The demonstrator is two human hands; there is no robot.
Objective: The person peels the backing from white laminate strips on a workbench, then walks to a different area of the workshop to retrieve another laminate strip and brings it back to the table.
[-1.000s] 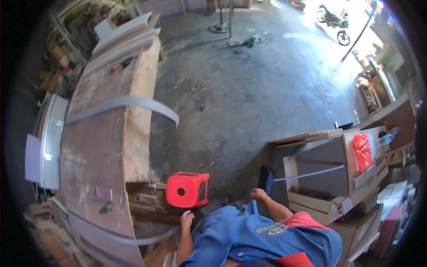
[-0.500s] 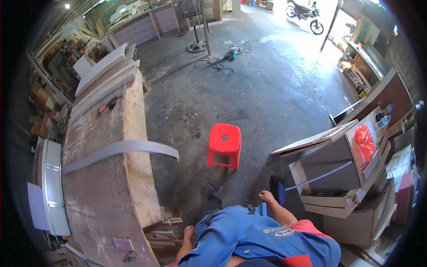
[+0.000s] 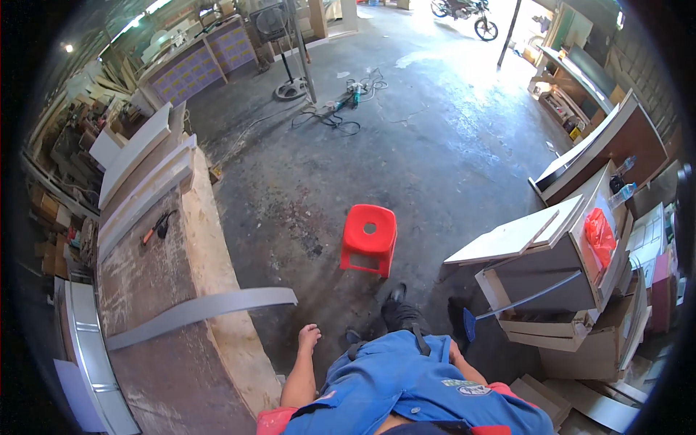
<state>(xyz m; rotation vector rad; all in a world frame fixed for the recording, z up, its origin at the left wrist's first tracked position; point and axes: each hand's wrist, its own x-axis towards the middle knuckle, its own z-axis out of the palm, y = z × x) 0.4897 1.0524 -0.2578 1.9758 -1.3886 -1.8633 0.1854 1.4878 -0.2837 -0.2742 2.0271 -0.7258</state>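
My left hand [image 3: 309, 337] is held out ahead of my body, beside the worktable, with its fingers curled in and nothing seen in them. The nearest thing to it is a long, curved grey strip [image 3: 232, 302], which lies across the table and sticks out past its edge; hand and strip are apart. My right hand [image 3: 455, 353] hangs close to my right side, its fingers mostly hidden against my blue shirt. In front of me a red plastic stool [image 3: 369, 235] stands upright on the floor, and neither hand touches it.
The long wooden worktable [image 3: 156, 286] runs along my left. Leaning boards [image 3: 507, 235], a blue broom [image 3: 470, 326] and a red plastic bag [image 3: 599, 235] are at right. Farther off lie corded power tools [image 3: 353, 93] near a standing fan [image 3: 272, 27]; a motorcycle [image 3: 467, 13] stands beyond.
My left hand has swung forward and my right hand back to my side. One foot has stepped ahead toward the stool. The view has shifted a little; the stool stays in place.
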